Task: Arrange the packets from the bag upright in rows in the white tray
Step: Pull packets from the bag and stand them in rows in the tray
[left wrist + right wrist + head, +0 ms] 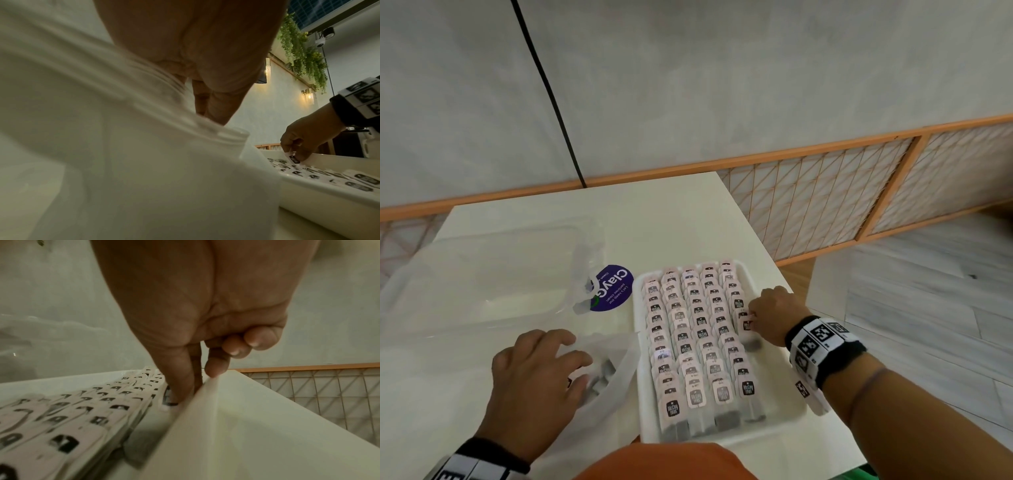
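Note:
A white tray (787,416) on the table holds several rows of pink packets (695,342) standing upright. My right hand (752,320) pinches one pink packet (747,323) at the tray's right side, in the rightmost row. The right wrist view has its thumb and fingers (180,386) on that packet (169,400), just inside the tray wall (205,410). My left hand (578,363) rests with spread fingers on the translucent plastic bag (613,377) left of the tray. A few packets (602,373) show dimly inside the bag. In the left wrist view the bag (144,178) hides the fingertips.
The bag spreads over the table's left half and carries a round purple sticker (613,287). The table's right edge (801,298) runs close to the tray. A wooden lattice railing (825,205) stands behind, and pale floor lies to the right.

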The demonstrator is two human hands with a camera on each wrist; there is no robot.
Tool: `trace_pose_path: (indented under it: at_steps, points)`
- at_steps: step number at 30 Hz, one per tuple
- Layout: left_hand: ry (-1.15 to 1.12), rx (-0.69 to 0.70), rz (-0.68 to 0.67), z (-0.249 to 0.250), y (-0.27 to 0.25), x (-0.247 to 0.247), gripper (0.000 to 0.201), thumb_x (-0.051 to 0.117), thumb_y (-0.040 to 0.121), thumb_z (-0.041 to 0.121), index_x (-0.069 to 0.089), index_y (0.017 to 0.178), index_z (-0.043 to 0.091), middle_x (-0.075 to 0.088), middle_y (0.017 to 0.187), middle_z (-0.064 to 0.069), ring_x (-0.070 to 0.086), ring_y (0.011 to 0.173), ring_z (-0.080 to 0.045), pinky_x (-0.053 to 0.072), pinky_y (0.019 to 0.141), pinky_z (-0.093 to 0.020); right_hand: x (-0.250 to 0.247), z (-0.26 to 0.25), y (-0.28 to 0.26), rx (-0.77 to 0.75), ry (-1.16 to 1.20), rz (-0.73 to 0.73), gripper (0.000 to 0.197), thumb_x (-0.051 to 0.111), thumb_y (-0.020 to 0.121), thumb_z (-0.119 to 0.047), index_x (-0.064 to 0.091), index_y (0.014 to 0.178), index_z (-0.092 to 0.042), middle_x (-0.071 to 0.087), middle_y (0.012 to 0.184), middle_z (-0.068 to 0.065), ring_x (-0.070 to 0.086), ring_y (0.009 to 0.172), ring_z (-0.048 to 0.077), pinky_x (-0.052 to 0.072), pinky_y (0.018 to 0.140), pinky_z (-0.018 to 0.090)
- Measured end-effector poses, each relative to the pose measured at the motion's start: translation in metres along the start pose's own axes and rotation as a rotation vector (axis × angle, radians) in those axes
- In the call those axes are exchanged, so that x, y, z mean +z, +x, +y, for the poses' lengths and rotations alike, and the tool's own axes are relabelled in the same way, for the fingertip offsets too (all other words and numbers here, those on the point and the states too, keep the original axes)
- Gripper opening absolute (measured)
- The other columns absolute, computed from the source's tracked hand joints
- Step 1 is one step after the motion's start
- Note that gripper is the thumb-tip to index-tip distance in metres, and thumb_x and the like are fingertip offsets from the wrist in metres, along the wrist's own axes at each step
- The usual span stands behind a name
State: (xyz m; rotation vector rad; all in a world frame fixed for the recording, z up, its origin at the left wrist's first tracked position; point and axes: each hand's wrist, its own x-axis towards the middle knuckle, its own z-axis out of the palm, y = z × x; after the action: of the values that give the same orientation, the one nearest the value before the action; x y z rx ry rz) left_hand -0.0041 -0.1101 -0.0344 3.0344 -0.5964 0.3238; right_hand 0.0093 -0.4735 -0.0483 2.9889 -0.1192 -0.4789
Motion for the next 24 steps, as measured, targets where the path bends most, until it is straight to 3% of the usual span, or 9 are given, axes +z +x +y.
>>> trace_pose_path:
  at_steps: [4, 8, 11, 14, 16, 19, 21, 24]
  points:
    - [-0.027, -0.001, 0.031, -0.003, 0.0, 0.002, 0.018, 0.06, 0.062, 0.038, 0.07, 0.076, 0.037, 0.064, 0.091, 0.007, 0.043, 0.093, -0.018, 0.035, 0.07, -0.038, -0.005, -0.001, 0.005, 0.005, 0.008, 0.005, 0.026, 0.051, 0.092, -0.034, 0.058, 0.113, -0.021, 0.056, 0.108, 0.004, 0.052, 0.1, 0.022, 0.046, 0.084, 0.034]
    - [-0.124, 0.048, 0.067, -0.002, 0.003, 0.002, 0.036, 0.04, 0.076, 0.03, 0.072, 0.09, 0.022, 0.066, 0.087, 0.004, 0.049, 0.082, -0.017, 0.039, 0.06, -0.029, -0.01, -0.005, 0.006, 0.0, 0.004, 0.014, 0.028, 0.053, 0.09, -0.032, 0.052, 0.116, -0.022, 0.056, 0.111, 0.003, 0.053, 0.102, 0.023, 0.045, 0.085, 0.034]
    - [-0.205, 0.037, 0.14, 0.001, 0.007, -0.008, 0.027, 0.056, 0.078, 0.003, 0.072, 0.097, 0.013, 0.066, 0.092, -0.001, 0.044, 0.083, -0.012, 0.04, 0.063, -0.025, -0.014, -0.008, 0.004, -0.007, -0.005, 0.026, 0.034, 0.054, 0.09, -0.034, 0.046, 0.12, -0.02, 0.056, 0.112, 0.004, 0.054, 0.102, 0.023, 0.045, 0.084, 0.034]
    - [-0.254, 0.042, 0.168, 0.001, 0.012, -0.014, 0.051, 0.07, 0.06, -0.02, 0.071, 0.102, 0.01, 0.066, 0.097, -0.004, 0.039, 0.086, -0.009, 0.039, 0.063, -0.022, -0.022, -0.016, -0.001, -0.037, 0.099, 0.076, 0.033, 0.055, 0.09, -0.035, 0.046, 0.117, -0.021, 0.057, 0.11, 0.003, 0.053, 0.095, 0.021, 0.044, 0.083, 0.033]
    - [-0.257, 0.096, 0.151, -0.001, 0.016, -0.012, 0.059, 0.071, 0.053, -0.022, 0.071, 0.103, 0.01, 0.066, 0.099, -0.005, 0.04, 0.089, -0.011, 0.046, 0.064, -0.024, -0.031, -0.028, -0.007, -0.112, 0.208, 0.135, 0.031, 0.057, 0.089, -0.037, 0.048, 0.114, -0.022, 0.057, 0.107, 0.001, 0.052, 0.092, 0.02, 0.044, 0.081, 0.033]
    - [-0.248, 0.128, 0.085, -0.003, 0.018, -0.009, 0.057, 0.074, 0.054, -0.018, 0.072, 0.101, 0.014, 0.066, 0.102, -0.005, 0.048, 0.093, -0.016, 0.056, 0.069, -0.035, -0.047, -0.059, -0.024, -0.341, 0.364, 0.229, 0.028, 0.058, 0.089, -0.035, 0.051, 0.115, -0.024, 0.056, 0.104, -0.001, 0.052, 0.09, 0.017, 0.042, 0.077, 0.03]
    - [-0.236, 0.09, 0.06, -0.001, 0.016, -0.014, 0.051, 0.077, 0.055, -0.013, 0.074, 0.097, 0.017, 0.064, 0.101, -0.005, 0.057, 0.087, -0.024, 0.056, 0.067, -0.037, -0.055, -0.083, -0.039, -0.51, 0.435, 0.24, 0.03, 0.057, 0.09, -0.035, 0.05, 0.118, -0.027, 0.052, 0.104, -0.003, 0.048, 0.088, 0.013, 0.04, 0.076, 0.027]
    - [-0.222, 0.061, 0.093, 0.006, 0.012, -0.026, 0.038, 0.079, 0.059, -0.004, 0.075, 0.089, 0.018, 0.056, 0.086, -0.002, 0.054, 0.074, -0.023, 0.048, 0.059, -0.033, -0.053, -0.114, -0.055, -0.695, 0.377, 0.213, 0.044, 0.058, 0.09, -0.035, 0.042, 0.13, -0.036, 0.047, 0.11, 0.0, 0.049, 0.093, 0.017, 0.043, 0.079, 0.032]
